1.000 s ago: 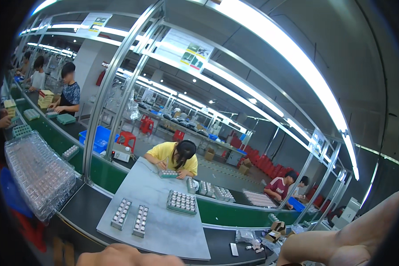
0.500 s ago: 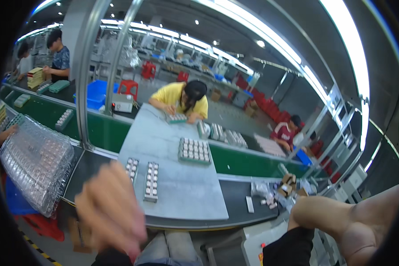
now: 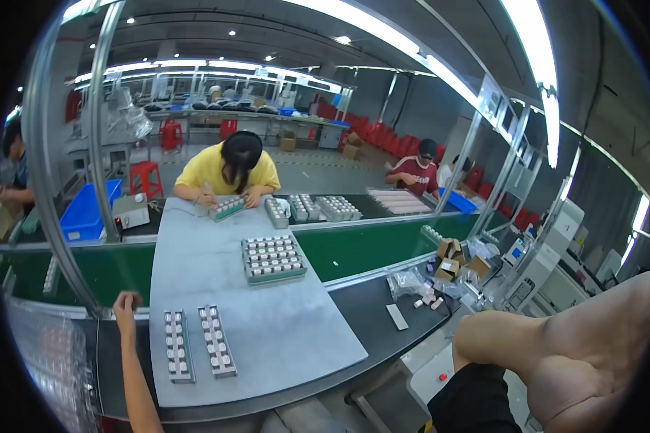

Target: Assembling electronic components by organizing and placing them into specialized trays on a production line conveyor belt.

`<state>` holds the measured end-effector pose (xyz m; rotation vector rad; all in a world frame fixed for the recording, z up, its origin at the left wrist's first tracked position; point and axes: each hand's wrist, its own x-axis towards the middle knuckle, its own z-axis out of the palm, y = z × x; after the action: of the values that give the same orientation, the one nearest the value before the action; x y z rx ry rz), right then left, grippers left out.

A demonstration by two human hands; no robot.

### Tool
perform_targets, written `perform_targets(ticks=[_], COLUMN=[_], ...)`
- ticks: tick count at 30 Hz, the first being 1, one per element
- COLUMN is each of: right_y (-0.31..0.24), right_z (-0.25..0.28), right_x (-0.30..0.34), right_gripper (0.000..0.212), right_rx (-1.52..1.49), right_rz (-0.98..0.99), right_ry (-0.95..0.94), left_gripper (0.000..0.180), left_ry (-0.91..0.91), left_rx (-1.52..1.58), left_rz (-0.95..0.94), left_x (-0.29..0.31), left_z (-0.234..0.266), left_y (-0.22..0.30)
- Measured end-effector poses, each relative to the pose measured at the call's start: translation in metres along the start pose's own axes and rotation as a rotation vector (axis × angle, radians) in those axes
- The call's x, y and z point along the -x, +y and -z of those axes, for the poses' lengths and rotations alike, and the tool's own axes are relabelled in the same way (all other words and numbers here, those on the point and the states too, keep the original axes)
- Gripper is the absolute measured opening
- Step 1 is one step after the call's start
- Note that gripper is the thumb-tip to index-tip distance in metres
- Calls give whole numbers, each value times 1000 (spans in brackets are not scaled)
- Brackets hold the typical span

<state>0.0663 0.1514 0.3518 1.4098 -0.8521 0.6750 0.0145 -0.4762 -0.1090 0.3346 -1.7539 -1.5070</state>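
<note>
My left arm stretches up from the lower edge, and my left hand [image 3: 127,303] is by the near rail of the green conveyor belt [image 3: 383,245]. Its fingers are curled in; anything inside them is too small to make out. To its right, two narrow trays [image 3: 218,340] of round silver-white parts lie on the grey board [image 3: 282,346]. My right arm is bent up close at the right side, with part of my right hand [image 3: 592,361] at the edge; its fingers are out of view. A larger tray of the same parts [image 3: 273,260] sits farther up the board.
Across the belt, a person in yellow [image 3: 227,169] handles a small tray [image 3: 227,208]. Clear plastic packaging [image 3: 58,361] stands at left, near metal posts [image 3: 101,137]. Cartons [image 3: 449,260], plastic bags and a white strip [image 3: 396,317] lie on the dark bench at right.
My left hand has gone from close in front of me out to the belt's edge, its fingers still curled. The view has swung to the right. My right arm stays raised.
</note>
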Motion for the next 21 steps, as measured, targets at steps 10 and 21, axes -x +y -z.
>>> perform_targets(ticks=[10,21], right_y=[21,-10], right_z=[5,27], right_x=[24,39], right_gripper=[78,78], right_rx=[80,211], right_rz=[6,-150], right_ry=[-51,-120], left_gripper=[22,27], left_ry=[-7,139], left_rx=[-92,-12], left_rz=[-35,66], left_x=[-5,-5], left_z=[-41,-3], left_y=[-24,-46])
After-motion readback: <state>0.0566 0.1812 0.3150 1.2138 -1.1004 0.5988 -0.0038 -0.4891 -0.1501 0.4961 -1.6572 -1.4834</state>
